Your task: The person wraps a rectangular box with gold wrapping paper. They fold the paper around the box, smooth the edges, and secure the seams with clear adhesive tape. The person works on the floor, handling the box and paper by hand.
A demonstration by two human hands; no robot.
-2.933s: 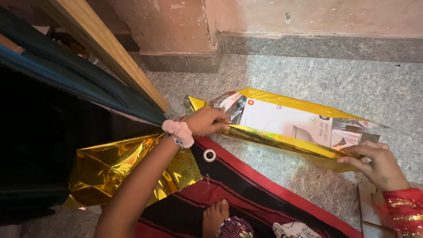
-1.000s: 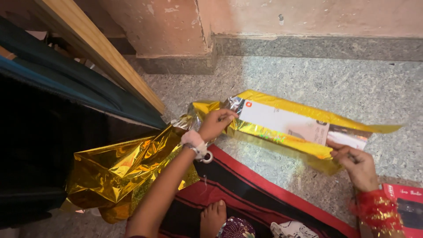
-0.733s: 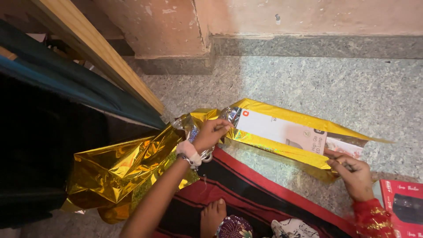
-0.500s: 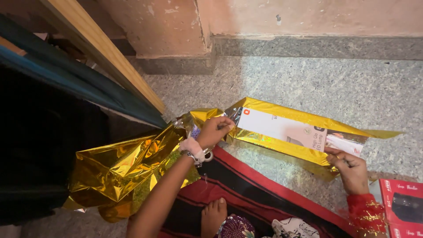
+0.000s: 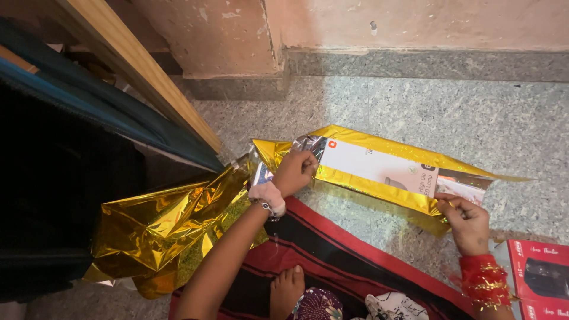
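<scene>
- The long white box (image 5: 379, 167) is lying on the speckled stone floor (image 5: 450, 112), partly swaddled in gold wrapping foil (image 5: 373, 185) that is running along its near edge and folding up behind its far edge.
- The left hand (image 5: 294, 172) is curled closed at the box's left end, pinching the foil flap down against the corner; a pale band is sitting on that wrist.
- The right hand (image 5: 468, 220) is gripping the foil at the box's right end, fingers bent around the near edge; whether the thumb is on the box itself or only on foil is hard to tell from this angle.
- A loose, crumpled length of the same gold sheet (image 5: 172, 228) is trailing off to the left, beside a dark cloth-covered frame (image 5: 89, 118).
- To do this fold well, I would judge that both hands should be keeping the foil taut along the box's length, so the near edge is creasing flat rather than bubbling.
- The left corner needs a firm press before any release, since slick foil tends to spring back.
- A red and black mat (image 5: 367, 261) is lying just near the box, and a red carton (image 5: 542, 278) is sitting at the right, apart from the work.
</scene>
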